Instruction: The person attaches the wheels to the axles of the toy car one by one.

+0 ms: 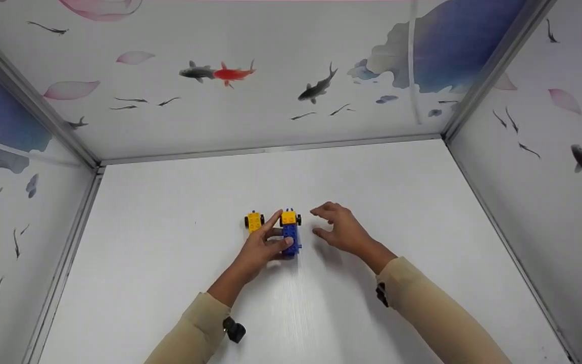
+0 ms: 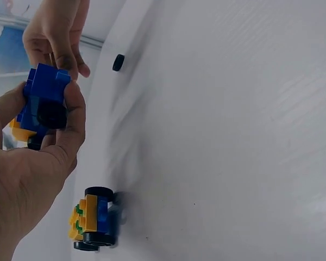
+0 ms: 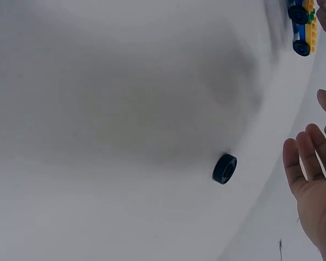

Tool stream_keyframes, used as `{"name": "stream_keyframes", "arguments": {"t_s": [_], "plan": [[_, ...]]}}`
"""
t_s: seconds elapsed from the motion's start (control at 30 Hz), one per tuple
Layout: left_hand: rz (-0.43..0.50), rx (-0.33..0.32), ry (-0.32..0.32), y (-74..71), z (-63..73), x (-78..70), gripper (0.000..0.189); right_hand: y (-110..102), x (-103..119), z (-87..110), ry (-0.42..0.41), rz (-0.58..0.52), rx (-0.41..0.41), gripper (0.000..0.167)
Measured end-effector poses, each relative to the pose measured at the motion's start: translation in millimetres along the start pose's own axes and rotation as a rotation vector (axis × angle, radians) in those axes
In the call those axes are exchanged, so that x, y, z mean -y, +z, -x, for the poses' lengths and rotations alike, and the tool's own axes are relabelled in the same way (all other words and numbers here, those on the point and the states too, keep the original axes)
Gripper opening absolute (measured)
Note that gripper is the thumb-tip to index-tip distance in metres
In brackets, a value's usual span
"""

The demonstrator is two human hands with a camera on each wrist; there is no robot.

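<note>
My left hand (image 1: 258,253) grips a toy block car (image 1: 290,232) with a blue body, a yellow block at its far end and black wheels. In the left wrist view, the blue underside of this car (image 2: 46,87) shows between thumb and fingers. My right hand (image 1: 341,227) hovers just right of it, fingers apart and loosely bent, with nothing visible in them. A loose black wheel (image 3: 225,168) stands on the table beneath the right hand; the head view hides it. Left of the held car is a second toy car (image 1: 254,221), yellow and blue with green bits and black wheels.
The white table (image 1: 170,293) is enclosed by panels at the back, left and right, printed with fish and petals. Metal strips (image 1: 271,149) run along the table's edges. A small black device (image 1: 234,329) sits at the left sleeve's cuff.
</note>
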State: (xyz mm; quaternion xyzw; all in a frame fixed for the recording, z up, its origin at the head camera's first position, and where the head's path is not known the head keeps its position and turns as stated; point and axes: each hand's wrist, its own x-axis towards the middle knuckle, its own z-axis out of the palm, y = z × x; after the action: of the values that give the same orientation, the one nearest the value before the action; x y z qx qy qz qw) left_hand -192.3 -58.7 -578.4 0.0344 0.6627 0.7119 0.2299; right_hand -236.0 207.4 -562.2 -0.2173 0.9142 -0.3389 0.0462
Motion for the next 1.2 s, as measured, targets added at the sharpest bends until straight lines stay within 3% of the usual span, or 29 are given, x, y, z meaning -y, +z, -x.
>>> {"name": "stream_keyframes", "arguments": {"t_s": [0.13, 0.3, 0.67, 0.9, 1.2], "plan": [[-0.028, 0.002, 0.015, 1.4, 1.3, 0.3, 0.087, -1, -12, 5.5, 0.052, 0.082, 0.017, 0.047], [-0.046, 0.001, 0.029, 3.6, 1.7, -0.2, 0.085, -1, -26, 13.5, 0.059, 0.17, 0.023, 0.045], [-0.042, 0.015, 0.066, 5.2, 4.4, -2.7, 0.072, 0, -39, 22.7, 0.069, 0.255, 0.023, 0.022], [-0.024, 0.012, 0.054, 5.8, 4.5, -3.6, 0.083, 0, -44, 25.7, 0.034, 0.284, 0.0, 0.025], [-0.106, -0.01, 0.034, 7.1, 4.0, -2.2, 0.096, -1, -42, 27.5, 0.057, 0.286, -0.005, 0.03]]}}
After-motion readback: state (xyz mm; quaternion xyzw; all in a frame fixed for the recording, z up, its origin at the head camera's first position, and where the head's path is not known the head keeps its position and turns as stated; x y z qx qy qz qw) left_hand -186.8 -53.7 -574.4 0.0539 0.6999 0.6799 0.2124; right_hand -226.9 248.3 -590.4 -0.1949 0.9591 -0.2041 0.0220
